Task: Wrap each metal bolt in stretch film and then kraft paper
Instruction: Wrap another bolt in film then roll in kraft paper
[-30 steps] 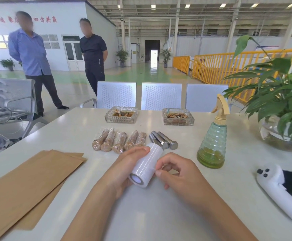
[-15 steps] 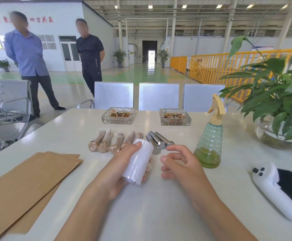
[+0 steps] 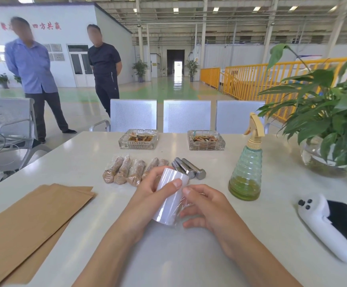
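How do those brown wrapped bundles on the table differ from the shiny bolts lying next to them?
The brown kraft-wrapped bundles are matte tan and sheathed in clear film, while the bare silver metal bolts are uncovered and shiny. The bundles look thicker and lumpier; the bolts are slim, with plain hexagonal heads. There are about five bundles, and three bolts by my count. Both groups lie flat in one row on the white table, angled differently, untouched by either hand.

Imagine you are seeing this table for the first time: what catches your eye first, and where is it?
The white film roll at centre front, gripped by the left hand, with the right hand pinching loose film at its side. Behind it lie a row of brown wrapped bolts and, to their right, bare bolts. Kraft paper lies at front left.
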